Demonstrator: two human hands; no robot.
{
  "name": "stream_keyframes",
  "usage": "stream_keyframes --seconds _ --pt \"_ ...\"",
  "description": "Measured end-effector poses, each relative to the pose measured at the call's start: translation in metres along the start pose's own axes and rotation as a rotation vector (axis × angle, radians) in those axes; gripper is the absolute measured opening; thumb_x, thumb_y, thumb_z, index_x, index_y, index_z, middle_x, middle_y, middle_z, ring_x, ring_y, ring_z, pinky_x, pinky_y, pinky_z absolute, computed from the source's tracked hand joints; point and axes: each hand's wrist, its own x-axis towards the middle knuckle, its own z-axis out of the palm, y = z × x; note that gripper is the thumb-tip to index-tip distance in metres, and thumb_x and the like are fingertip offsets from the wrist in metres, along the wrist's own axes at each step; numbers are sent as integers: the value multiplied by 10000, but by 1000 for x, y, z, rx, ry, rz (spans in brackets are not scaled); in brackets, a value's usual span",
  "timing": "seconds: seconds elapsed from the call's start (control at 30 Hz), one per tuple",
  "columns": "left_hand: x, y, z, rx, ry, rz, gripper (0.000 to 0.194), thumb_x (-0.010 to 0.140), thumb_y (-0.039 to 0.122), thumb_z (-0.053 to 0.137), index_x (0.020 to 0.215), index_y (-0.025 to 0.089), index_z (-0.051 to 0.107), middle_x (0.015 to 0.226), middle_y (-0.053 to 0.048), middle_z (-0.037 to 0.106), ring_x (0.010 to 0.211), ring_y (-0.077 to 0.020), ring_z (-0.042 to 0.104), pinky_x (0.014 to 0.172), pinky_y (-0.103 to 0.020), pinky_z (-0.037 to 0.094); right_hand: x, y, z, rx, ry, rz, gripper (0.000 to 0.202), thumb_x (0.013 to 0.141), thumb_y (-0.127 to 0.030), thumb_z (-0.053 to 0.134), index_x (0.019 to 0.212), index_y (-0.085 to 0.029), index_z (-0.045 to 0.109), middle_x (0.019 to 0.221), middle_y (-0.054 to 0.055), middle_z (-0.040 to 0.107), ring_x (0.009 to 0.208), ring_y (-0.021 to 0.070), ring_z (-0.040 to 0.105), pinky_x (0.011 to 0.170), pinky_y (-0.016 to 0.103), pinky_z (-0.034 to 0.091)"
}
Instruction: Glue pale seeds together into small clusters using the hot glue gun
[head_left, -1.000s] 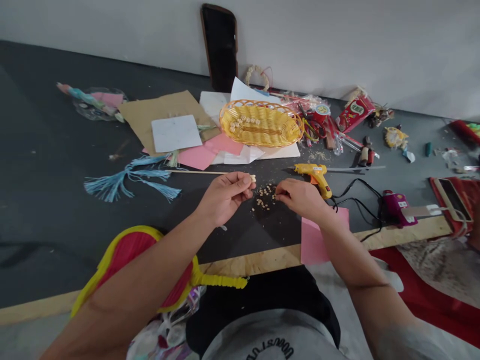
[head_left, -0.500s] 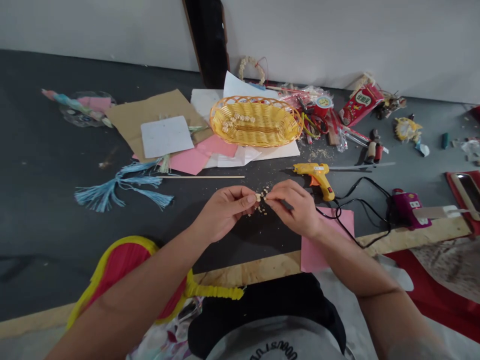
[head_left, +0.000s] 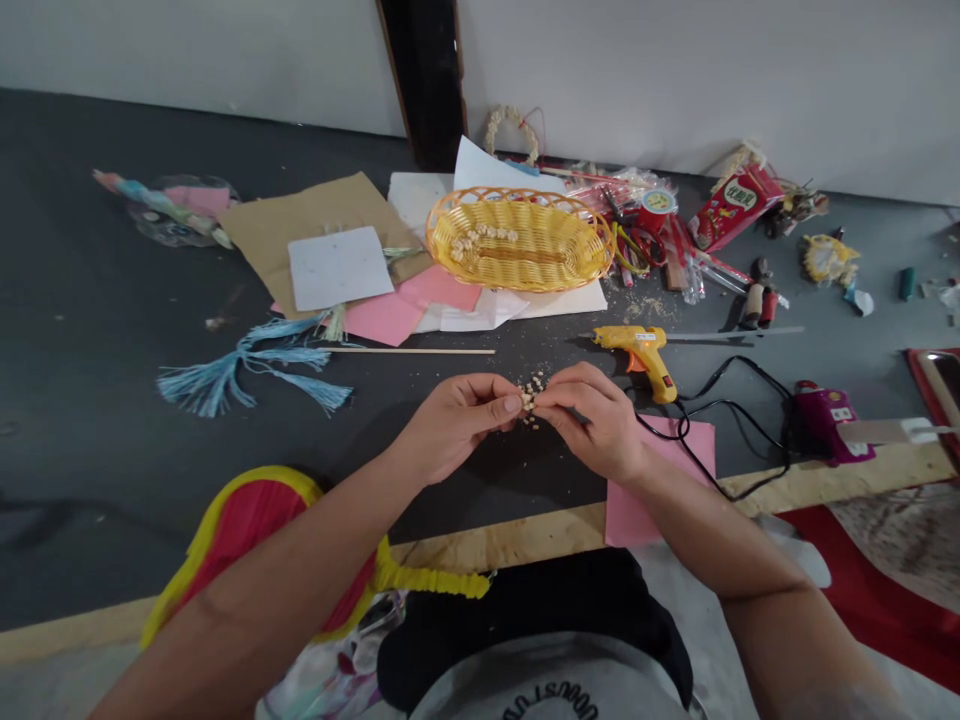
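At the centre of the frame, a small pale cluster (head_left: 527, 402) sits between the pinched fingertips of the left hand (head_left: 457, 425) and right hand (head_left: 596, 420); any separate chip is too small to tell. The step seems to be joining tiny pieces, so the next move likely calls for fine, steady alignment. Loose chips (head_left: 537, 381) lie just behind the fingertips. Right of centre is a yellow glue gun (head_left: 637, 350), its black cable (head_left: 750, 412) looping near the right wrist, a possible snag. Above centre stands a wicker basket (head_left: 544, 265).
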Motion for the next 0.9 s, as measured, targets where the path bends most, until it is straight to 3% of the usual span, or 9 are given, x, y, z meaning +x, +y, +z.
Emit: stream_keyframes --seconds 0.9 --pt "-2 0 1 3 -6 5 305 601 366 904 679 123 736 642 -21 645 581 -90 528 573 -221 397 1 -3 -1 15 -32 -6 102 877 -136 605 870 -234 632 813 33 697 771 153 678 689 290 574"
